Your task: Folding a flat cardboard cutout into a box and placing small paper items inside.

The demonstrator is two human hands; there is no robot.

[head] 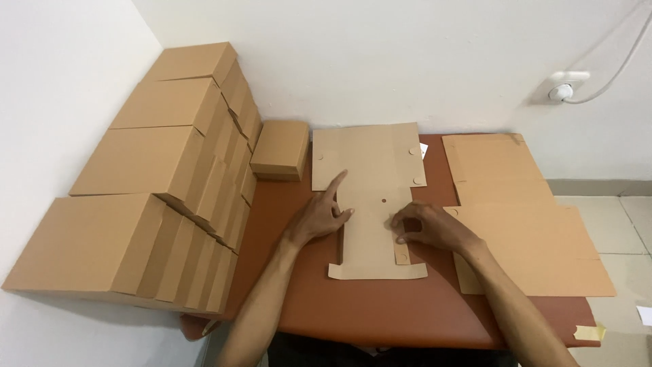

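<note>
Pressing down on the flat cardboard box blank (370,197) at the middle of the brown bench (380,309), the left hand (319,217) lies released, forefinger extended. The right hand (428,228) pinches the blank's right flap, fingers clenched on it. Folded boxes (149,177) stack up left.

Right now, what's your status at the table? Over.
Both hands on the flat cardboard blank: left hand pressing with fingers spread, right hand pinching its right edge. Folded boxes stacked left, flat sheets right. Nothing in the way.
</note>
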